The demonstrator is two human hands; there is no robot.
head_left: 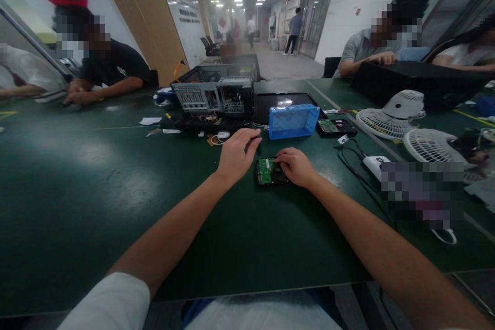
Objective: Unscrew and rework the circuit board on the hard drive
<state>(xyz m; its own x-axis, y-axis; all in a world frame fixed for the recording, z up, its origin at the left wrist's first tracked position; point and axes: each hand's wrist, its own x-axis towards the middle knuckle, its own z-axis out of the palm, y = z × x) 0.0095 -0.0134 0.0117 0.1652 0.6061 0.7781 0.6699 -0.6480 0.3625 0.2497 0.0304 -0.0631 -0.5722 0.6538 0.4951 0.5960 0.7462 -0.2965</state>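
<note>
A hard drive lies on the green table in front of me, its green circuit board facing up. My right hand covers its right end, with bent fingers pressed onto the board and the drive held down. Just beyond the drive's left far corner, my left hand hovers above the table. Its thumb and fingertips come together in a pinch; whether something small sits between them is too small to make out. Behind the drive, a blue plastic bin stands close to both hands.
An opened computer case stands at the back, beside a black panel. A second hard drive lies right of the bin. White fans, a power strip and cables occupy the right side. Other people sit across the table.
</note>
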